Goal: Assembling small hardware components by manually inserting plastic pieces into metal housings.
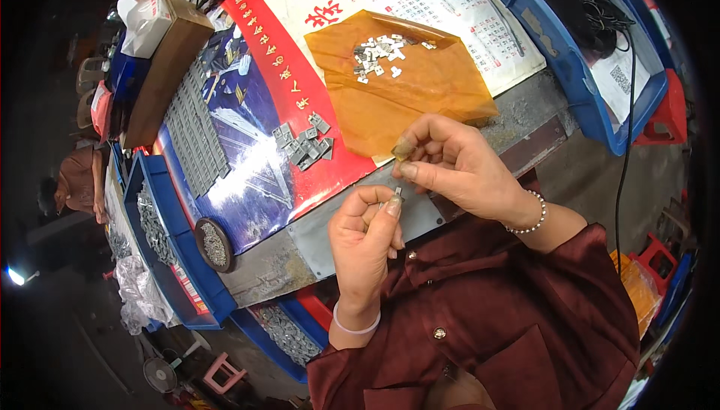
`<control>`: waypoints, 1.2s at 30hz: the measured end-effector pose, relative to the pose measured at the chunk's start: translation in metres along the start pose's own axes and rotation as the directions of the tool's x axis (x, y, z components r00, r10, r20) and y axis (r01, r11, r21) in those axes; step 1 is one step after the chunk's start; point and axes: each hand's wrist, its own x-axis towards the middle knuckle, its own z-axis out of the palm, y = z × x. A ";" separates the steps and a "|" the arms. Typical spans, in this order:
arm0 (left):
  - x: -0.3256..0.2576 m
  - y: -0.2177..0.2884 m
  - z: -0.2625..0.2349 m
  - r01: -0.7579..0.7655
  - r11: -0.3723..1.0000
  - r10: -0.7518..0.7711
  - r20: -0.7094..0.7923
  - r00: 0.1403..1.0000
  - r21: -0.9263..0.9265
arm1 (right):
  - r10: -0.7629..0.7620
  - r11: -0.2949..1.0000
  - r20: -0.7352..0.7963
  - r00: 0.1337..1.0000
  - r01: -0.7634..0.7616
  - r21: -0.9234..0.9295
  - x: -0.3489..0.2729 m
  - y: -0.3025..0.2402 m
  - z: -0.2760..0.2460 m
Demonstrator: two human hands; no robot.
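Observation:
My left hand (365, 234) is closed in a pinch, with a small silvery metal piece (398, 192) showing at the tips of thumb and forefinger. Just above and to the right, my right hand (459, 166) also pinches thumb against forefinger; what it holds, if anything, is too small to make out. Both hands are over the table's near edge, close together but apart. Beyond them an orange translucent sheet (409, 99) bears a heap of small white-silver pieces (381, 56). Left of the sheet lies a loose pile of grey rectangular metal parts (306, 144).
Grey parts in long rows (196, 136) lie on the glossy poster (300, 87). A round dish (215, 245) of tiny metal bits stands near a blue bin (196, 260) at the left. Another blue bin (559, 57) with a black cable (634, 102) borders the right side.

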 end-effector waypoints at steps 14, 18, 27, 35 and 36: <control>-0.004 0.004 0.008 0.012 0.991 -0.018 0.048 0.999 0.137 | 0.109 0.990 0.120 0.987 -0.119 0.074 0.002 0.005 -0.013; -0.009 0.000 0.010 -0.053 0.990 0.049 0.038 0.998 0.130 | 0.150 0.978 0.071 0.986 -0.158 0.139 0.003 0.006 -0.014; -0.017 0.000 -0.006 0.015 0.994 -0.022 0.068 0.997 0.111 | 0.006 0.999 0.020 1.000 -0.006 0.035 -0.001 0.007 -0.001; -0.022 -0.011 -0.013 -0.051 0.997 0.053 -0.027 0.998 0.063 | -0.074 0.984 0.013 0.997 0.075 -0.163 -0.011 0.008 0.014; -0.023 -0.012 -0.011 -0.051 0.997 0.052 -0.027 0.998 0.056 | -0.091 0.977 0.001 0.996 0.089 -0.194 -0.012 0.009 0.016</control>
